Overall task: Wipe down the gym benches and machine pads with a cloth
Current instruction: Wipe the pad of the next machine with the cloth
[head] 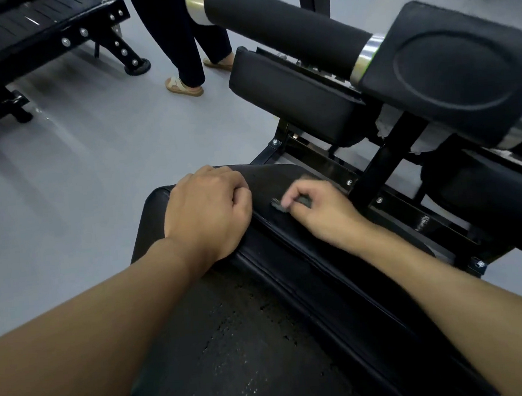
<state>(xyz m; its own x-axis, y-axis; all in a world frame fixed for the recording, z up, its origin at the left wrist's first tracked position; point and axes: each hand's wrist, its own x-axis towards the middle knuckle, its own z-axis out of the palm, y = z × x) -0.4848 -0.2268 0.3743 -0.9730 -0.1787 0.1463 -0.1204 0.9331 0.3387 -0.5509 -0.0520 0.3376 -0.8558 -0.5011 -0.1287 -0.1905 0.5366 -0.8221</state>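
Head camera, the sole view: your left hand [207,208] rests on the far end of the seat pad [233,340], its grip curled into a fist with nothing showing inside. Your right hand [320,208] sits just beside it, grip pinching a small grey wad that I take for the cloth [285,203]. It is blurred, so I cannot be sure. The cloth touches the pad near the raised seam [289,258].

Trouble could start with that bunched cloth. So little of it meets the pad that you would likely leave strips unwiped. The pad's skin looks cracked and pitted, and hard rubbing may lift flakes or snag the cloth on the seam. Your right knuckles are near the bolted frame [349,182], so a long stroke could knock them. The roller pad [286,24] lies well apart beyond it, and a person's legs [179,48] stand close on the floor [65,182].
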